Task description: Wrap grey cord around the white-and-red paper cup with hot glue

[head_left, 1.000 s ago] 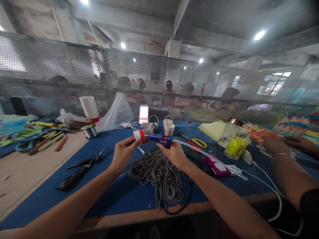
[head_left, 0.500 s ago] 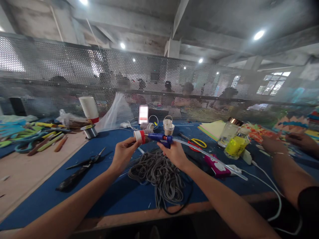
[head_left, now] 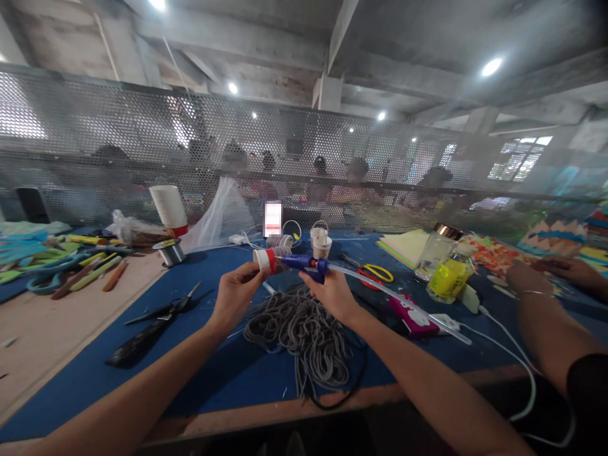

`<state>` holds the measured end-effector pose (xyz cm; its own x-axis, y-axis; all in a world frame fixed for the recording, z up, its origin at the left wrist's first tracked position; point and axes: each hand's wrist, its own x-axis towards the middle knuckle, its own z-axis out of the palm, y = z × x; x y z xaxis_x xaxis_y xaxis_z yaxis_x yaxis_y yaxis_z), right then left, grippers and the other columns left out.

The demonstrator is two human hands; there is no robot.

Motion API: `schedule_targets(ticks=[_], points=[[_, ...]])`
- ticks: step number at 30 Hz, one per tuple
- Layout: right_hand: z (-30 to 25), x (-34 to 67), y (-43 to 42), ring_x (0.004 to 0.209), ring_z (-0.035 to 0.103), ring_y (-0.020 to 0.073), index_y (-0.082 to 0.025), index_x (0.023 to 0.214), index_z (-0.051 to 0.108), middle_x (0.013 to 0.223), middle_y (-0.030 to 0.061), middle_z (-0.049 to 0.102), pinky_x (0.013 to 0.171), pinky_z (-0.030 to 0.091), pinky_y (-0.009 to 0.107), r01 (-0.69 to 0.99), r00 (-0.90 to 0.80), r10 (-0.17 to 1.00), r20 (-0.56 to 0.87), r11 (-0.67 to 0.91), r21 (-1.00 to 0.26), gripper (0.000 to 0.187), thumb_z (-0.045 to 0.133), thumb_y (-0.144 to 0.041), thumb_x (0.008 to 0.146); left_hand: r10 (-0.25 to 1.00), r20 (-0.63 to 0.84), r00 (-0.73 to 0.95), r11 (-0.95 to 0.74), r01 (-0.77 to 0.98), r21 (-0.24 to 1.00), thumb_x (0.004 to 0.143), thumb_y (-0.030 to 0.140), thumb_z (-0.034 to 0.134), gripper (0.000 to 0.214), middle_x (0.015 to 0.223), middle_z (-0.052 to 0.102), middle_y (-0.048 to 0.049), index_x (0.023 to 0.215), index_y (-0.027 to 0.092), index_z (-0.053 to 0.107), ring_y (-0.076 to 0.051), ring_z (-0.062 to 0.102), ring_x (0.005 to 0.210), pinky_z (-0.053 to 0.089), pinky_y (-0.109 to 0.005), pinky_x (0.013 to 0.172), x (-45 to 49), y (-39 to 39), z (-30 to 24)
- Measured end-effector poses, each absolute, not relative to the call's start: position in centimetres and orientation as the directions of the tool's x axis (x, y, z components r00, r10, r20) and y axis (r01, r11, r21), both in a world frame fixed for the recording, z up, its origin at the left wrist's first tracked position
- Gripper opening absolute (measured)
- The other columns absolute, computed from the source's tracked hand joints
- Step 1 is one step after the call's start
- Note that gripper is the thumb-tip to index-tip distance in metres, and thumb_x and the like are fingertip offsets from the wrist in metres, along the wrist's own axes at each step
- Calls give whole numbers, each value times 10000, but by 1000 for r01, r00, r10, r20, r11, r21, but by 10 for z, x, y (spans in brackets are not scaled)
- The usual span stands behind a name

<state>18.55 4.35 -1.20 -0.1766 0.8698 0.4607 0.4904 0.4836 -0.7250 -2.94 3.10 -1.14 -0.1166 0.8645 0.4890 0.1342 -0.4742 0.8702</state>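
My left hand [head_left: 240, 288] is closed around a small red and white paper cup [head_left: 263, 259], which lies tilted on its side in the fingers. In my right hand [head_left: 335, 292] is a blue glue gun [head_left: 304, 263], its nozzle pointing left at the cup's edge; whether the tip touches cannot be made out. A long clear glue stick [head_left: 403, 298] sticks out of the gun's back toward the lower right. Below both hands lies a loose heap of grey cord [head_left: 308, 339] on the blue table mat [head_left: 204, 386].
Black-handled pliers [head_left: 152, 326] lie on the left, beyond them a wire spool [head_left: 171, 252] and stacked paper cups [head_left: 168, 206]. Yellow-red scissors [head_left: 377, 273], a glass jar [head_left: 434, 253] and a yellow bottle [head_left: 449, 282] stand or lie right. A co-worker's arm [head_left: 536, 316] reaches in at far right.
Hardly anything differs: both hands hold the cup and glue gun in nearly the same place. The co-worker's hands at far right have shifted slightly.
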Motion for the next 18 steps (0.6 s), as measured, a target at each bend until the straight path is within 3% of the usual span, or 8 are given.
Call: schedule_targets(ticks=[18], points=[[-9,185,43,484,615,179,-199,738,643,502,-13,587,579,488,289,490,-171,855,490,505,-710,300,581,-465,860,835,544,-85,-515,231,826,778,349,693,235,861,707,-30,912,175,775,-178,587,779,433,-238,711,-28,27,-9]])
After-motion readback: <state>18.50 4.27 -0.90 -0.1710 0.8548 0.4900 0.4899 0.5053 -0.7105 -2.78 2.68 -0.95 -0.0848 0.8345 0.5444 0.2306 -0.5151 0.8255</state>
